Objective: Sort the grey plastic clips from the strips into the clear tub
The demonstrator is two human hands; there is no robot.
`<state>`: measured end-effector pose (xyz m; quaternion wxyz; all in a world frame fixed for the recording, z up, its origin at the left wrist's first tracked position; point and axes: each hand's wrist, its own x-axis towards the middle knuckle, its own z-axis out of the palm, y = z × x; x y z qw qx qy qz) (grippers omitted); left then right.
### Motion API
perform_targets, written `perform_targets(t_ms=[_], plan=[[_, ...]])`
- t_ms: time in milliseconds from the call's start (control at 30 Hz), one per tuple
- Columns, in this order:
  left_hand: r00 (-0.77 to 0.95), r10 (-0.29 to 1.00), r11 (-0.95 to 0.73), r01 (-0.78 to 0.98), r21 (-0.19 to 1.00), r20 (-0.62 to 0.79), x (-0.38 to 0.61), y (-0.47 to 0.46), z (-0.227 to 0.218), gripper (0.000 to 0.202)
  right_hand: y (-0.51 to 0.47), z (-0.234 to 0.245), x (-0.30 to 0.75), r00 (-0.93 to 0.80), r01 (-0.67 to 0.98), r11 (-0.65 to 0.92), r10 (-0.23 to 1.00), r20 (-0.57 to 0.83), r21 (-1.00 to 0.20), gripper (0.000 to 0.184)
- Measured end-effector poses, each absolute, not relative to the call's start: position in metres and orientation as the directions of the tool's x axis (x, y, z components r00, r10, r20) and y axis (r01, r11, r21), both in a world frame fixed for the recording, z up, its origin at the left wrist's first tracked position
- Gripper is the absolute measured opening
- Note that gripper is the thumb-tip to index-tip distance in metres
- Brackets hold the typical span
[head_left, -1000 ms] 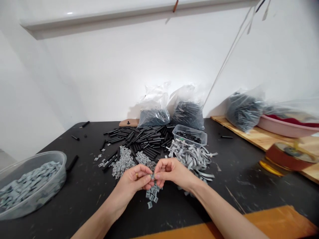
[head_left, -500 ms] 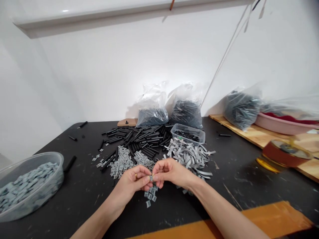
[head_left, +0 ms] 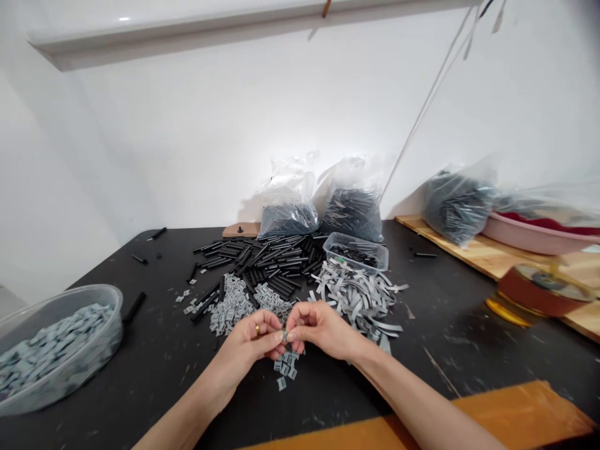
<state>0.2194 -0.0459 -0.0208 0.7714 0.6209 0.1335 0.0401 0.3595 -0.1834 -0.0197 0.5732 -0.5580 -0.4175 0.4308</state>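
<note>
Pinching a small grey piece [head_left: 284, 335] between both hands, the person works at the near edge of the spread, right above a loose heap of matching grey tabs [head_left: 285, 367] on the black tabletop [head_left: 140, 381]. The left hand [head_left: 248, 334], with a gold ring [head_left: 257, 329] on one finger, and the right hand [head_left: 323, 328] meet near the middle of the table, their fingertips [head_left: 276, 335] together and clamped on the piece from either side. The piece looks flat and roughly rectangular, but it is tiny and half hidden by the fingers, so its detail can't be made out. Handling it well seems to call for steady pressure at the fingertips alone, wrists low and close to the table, so it doesn't flick away or fall back into the heap. Farther off lie a pile of black tubes [head_left: 262, 265] and, to the right, a tangle of grey strips [head_left: 356, 297] below a clear plastic tub [head_left: 356, 252] of black bits. At left, a round clear tub [head_left: 94, 297] holds many grey pieces.
</note>
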Motion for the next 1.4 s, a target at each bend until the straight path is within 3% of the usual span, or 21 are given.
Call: perform_targets(t_ms=[133, 267, 400, 500, 600, 700, 833, 900, 1067, 1200, 1267, 1400], plan=[[0.956, 0.25, 0.247, 0.091, 0.965, -0.154, 0.217, -0.049, -0.013, 0.018, -0.183, -0.019, 0.358, 0.254, -0.045, 0.064, 0.966, 0.051, -0.997, 0.033], [0.95, 0.262, 0.238, 0.108, 0.965, -0.171, 0.217, -0.05, -0.011, 0.022, -0.184, -0.022, 0.359, 0.227, 0.061, 0.052, 0.972, 0.064, -0.997, 0.023], [0.946, 0.274, 0.183, 0.123, 0.975, -0.171, 0.219, -0.05, -0.014, 0.022, -0.187, -0.017, 0.359, 0.191, 0.268, 0.111, 0.968, 0.166, -0.957, 0.015], [0.948, 0.28, 0.125, 0.121, 0.985, -0.152, 0.219, -0.046, -0.014, 0.022, -0.19, -0.008, 0.358, 0.156, 0.487, 0.195, 0.94, 0.305, -0.851, 0.011], [0.933, 0.338, 0.116, 0.088, 0.989, -0.123, 0.218, -0.038, -0.012, 0.021, -0.192, -0.001, 0.358, 0.18, 0.561, 0.215, 0.911, 0.372, -0.8, 0.011], [0.923, 0.369, 0.222, 0.025, 0.975, -0.108, 0.215, -0.031, -0.008, 0.018, -0.193, 0.0, 0.356, 0.228, 0.489, 0.185, 0.916, 0.329, -0.853, 0.007], [0.951, 0.279, 0.491, -0.023, 0.871, -0.132, 0.216, -0.034, -0.006, 0.027, -0.191, -0.002, 0.352, 0.291, 0.249, 0.209, 0.915, 0.279, -0.946, 0.007], [0.957, 0.248, 0.549, -0.009, 0.835, -0.153, 0.218, -0.039, -0.009, 0.03, -0.191, -0.001, 0.352, 0.321, 0.19, 0.251, 0.898, 0.302, -0.949, 0.009], [0.951, 0.239, 0.618, 0.008, 0.786, -0.197, 0.221, -0.052, -0.02, 0.024, -0.189, 0.005, 0.351, 0.354, 0.383, 0.282, 0.835, 0.421, -0.88, 0.011], [0.954, 0.241, 0.644, -0.02, 0.765, -0.177, 0.223, -0.055, -0.023, 0.016, -0.187, 0.003, 0.35, 0.379, 0.401, 0.251, 0.83, 0.409, -0.881, 0.013], [0.959, 0.247, 0.626, -0.05, 0.778, -0.137, 0.223, -0.054, -0.022, 0.011, -0.186, 0.0, 0.351, 0.371, 0.35, 0.25, 0.848, 0.379, -0.903, 0.014], [0.975, 0.188, 0.562, -0.008, 0.827, -0.118, 0.22, -0.053, -0.013, 0.01, -0.186, -0.002, 0.354, 0.352, 0.061, 0.226, 0.907, 0.233, -0.972, 0.028]])
